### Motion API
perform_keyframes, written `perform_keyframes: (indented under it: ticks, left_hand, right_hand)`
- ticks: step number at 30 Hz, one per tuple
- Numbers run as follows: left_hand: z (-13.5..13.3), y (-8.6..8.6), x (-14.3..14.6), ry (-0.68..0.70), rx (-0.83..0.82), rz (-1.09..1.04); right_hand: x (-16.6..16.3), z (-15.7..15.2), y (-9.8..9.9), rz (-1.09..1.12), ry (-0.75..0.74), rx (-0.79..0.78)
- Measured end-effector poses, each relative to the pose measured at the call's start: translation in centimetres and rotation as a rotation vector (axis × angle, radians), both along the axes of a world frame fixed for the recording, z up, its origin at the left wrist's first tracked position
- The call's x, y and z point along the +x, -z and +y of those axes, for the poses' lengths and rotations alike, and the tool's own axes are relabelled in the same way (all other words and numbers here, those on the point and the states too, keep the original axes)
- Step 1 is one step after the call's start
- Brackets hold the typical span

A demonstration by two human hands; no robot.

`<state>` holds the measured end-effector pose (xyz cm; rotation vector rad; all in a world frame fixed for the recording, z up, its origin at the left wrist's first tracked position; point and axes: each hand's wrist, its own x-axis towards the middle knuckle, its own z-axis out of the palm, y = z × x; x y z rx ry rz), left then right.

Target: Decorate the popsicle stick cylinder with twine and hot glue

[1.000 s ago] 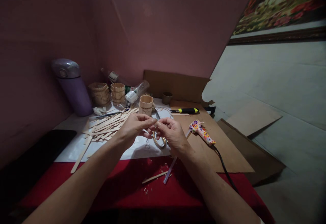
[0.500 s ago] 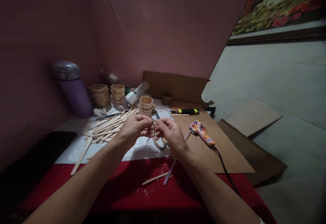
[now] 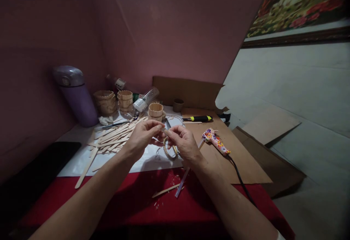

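My left hand [image 3: 142, 136] and my right hand [image 3: 186, 145] meet over the table, fingertips pinched together. Between them is a short piece of wooden stick [image 3: 165, 131], mostly covered by the fingers. Just beneath my right hand lie scissors [image 3: 170, 154] with gold-coloured handles. A small wooden cup [image 3: 155, 111] with a scalloped rim stands just beyond my fingers. Left of my left hand spreads a pile of flat craft sticks [image 3: 116, 138].
A flowered glue gun [image 3: 216, 141] and a black-and-yellow utility knife [image 3: 201, 118] rest on cardboard [image 3: 246, 167] at right. A clear glue stick [image 3: 182, 185] and a thin stick [image 3: 166, 191] lie in front. A purple bottle [image 3: 78, 98], wooden cups [image 3: 105, 103] and a plastic bottle [image 3: 146, 99] stand or lie behind.
My fingertips have shifted slightly, and more of the small wooden piece shows between them. The whole view has moved a little; the things on the table stay put.
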<state>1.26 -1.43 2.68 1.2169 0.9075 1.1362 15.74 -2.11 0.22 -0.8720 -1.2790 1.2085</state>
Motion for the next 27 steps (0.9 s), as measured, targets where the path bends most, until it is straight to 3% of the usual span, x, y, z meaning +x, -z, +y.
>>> perform_keyframes:
  ticks: [11, 19, 27]
  left_hand:
    - [-0.3, -0.7, -0.1, 0.020, 0.029, 0.110]
    - [-0.4, -1.0, -0.1, 0.030, -0.006, 0.160]
    - [-0.3, 0.1, 0.2, 0.083, -0.012, 0.121]
  right_hand:
    - [0.4, 0.2, 0.3, -0.067, -0.044, 0.053]
    - [0.5, 0.4, 0.5, -0.145, 0.015, 0.072]
    - [0.4, 0.6, 0.6, -0.078, 0.018, 0.041]
